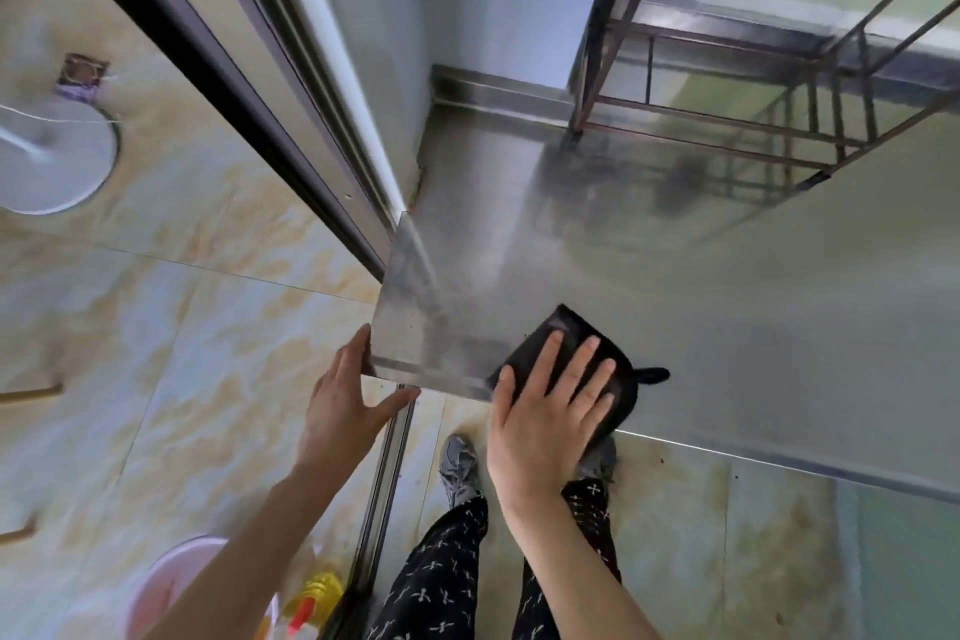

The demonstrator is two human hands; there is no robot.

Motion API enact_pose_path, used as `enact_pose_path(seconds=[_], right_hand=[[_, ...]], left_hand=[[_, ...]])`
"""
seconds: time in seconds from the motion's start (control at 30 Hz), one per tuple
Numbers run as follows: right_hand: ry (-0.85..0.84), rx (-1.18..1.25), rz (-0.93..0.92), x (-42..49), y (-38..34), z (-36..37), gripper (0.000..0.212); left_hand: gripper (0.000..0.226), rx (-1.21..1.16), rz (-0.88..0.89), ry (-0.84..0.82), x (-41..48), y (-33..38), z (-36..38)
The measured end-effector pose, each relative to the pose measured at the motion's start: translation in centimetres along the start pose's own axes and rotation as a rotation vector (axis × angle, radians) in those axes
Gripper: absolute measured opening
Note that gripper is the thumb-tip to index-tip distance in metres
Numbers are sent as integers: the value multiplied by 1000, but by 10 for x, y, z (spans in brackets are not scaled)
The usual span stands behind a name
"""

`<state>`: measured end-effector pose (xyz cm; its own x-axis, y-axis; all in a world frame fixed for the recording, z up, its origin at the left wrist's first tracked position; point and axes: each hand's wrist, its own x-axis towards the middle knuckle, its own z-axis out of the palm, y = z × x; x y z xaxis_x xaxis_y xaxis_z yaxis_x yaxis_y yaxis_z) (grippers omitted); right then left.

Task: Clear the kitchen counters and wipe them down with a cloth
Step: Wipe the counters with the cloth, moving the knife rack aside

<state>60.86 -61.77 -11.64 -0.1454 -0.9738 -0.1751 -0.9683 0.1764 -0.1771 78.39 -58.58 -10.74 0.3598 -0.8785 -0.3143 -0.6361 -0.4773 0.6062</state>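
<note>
A stainless steel counter (pixel 649 276) fills the middle and right of the head view. A black cloth (pixel 571 327) lies flat on its front left corner. My right hand (pixel 550 411) presses on the cloth with fingers spread, palm over the counter's front edge. My left hand (pixel 348 405) is open beside the counter's left corner, fingers against its side edge and thumb under the front lip, holding nothing.
A dark metal rack (pixel 727 120) stands at the back of the counter. A sliding door frame (pixel 291 83) runs along the left. On the tiled floor are a white fan base (pixel 52 161), a pink basin (pixel 171 582) and a yellow bottle (pixel 317 598).
</note>
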Motion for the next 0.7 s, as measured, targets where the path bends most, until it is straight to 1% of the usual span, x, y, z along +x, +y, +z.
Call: enact_pose_path(seconds=[0.1,0.17,0.2,0.23,0.27,0.37,0.43,0.47,0.5,0.53,0.6,0.67,0.7], right_hand=[[-62,-28,-246,-10,-35,3,63],[-86,-73,-372,-5,-33,2,63],[-89,-93,-401,1,-23,1,63],[-81,-104,-393,10,-10,-1,63],[-55,-104,-345,20,4,-3,64],[33,-82,-133,60,34,-11,67],[26,-56,-30,78,32,-13,69],[27,-43,-13,80,24,-12,68],[27,-33,-32,77,13,-12,67],[15,-34,-92,71,2,-10,65],[-34,-71,-308,54,-13,-7,62],[-89,-133,-534,50,-11,-8,60],[-121,-166,-618,56,-4,-11,61]], left_hand=[[81,-73,6,30,0,2,-1],[79,-85,20,22,1,0,-2],[79,-77,22,15,1,-2,-3],[79,-67,23,10,2,-3,-4],[79,-56,24,4,3,-5,-6],[77,-21,46,-7,4,-8,-7],[77,-27,62,-11,4,-10,-6],[76,-37,64,-12,3,-10,-5],[76,-53,60,-12,2,-9,-4],[76,-74,53,-11,1,-8,-3],[76,-127,23,-9,-1,-7,-1],[77,-162,-9,-5,-3,-7,1],[77,-165,-19,-11,-4,-7,2]])
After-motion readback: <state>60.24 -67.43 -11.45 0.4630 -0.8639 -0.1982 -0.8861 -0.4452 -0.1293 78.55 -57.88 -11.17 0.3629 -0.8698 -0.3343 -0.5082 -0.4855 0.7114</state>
